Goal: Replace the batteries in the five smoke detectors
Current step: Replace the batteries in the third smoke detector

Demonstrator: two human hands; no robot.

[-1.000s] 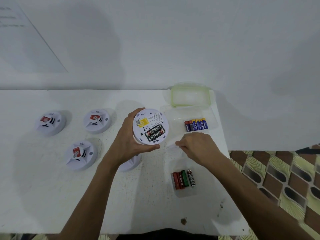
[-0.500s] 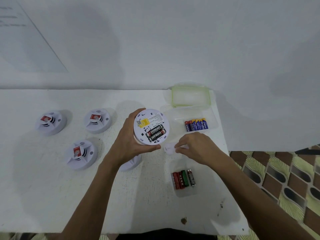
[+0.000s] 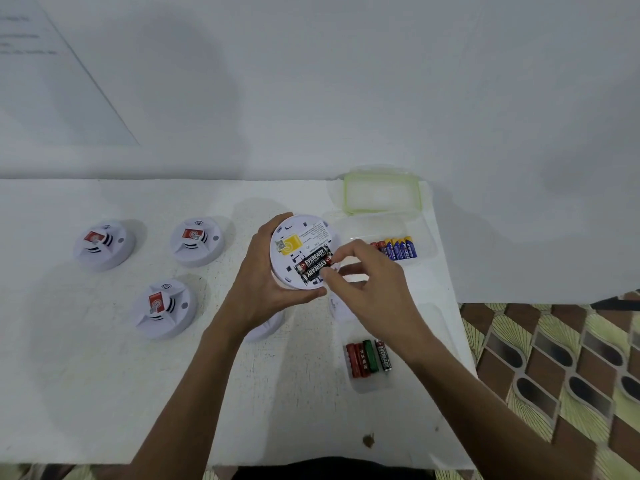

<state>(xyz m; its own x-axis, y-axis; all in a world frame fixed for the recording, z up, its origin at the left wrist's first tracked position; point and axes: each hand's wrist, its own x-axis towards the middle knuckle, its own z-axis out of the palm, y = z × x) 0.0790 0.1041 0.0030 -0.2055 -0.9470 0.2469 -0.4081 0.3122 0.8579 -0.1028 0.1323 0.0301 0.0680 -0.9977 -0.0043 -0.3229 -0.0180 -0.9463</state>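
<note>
Here, seen from above, a person works at a white table [image 3: 104, 393]. The left hand [image 3: 263, 285] grips one round white smoke detector [image 3: 301, 233] by its rim, raised off the table with its back turned up. Its battery bay is open, and two black batteries [image 3: 313, 263] lie side by side inside. The right hand [image 3: 374, 289] reaches in from the right with curled fingers; the thumb tip [image 3: 327, 273] touches the right end of the nearer cell. Whether it already has a pinch on that cell cannot be told.

Three more detectors [image 3: 162, 308] sit face up at the left, well apart from the hands. A fifth [image 3: 266, 329] lies partly hidden under the left wrist. A small white piece [image 3: 337, 308], probably the bay cover, rests on the table below the right hand.

The step appears to be lifting out the old cells. To do it well, lever one end up against its spring, one cell at a time, while the left hand keeps the detector level. The removed cells likely belong in the near clear tray [image 3: 372, 386] with the mixed batteries [image 3: 369, 356]. The blue batteries [image 3: 398, 247] in the far clear box [image 3: 427, 237] — beside its green-rimmed lid [image 3: 381, 209] — look like the replacements. Check the polarity marks before seating them.
</note>
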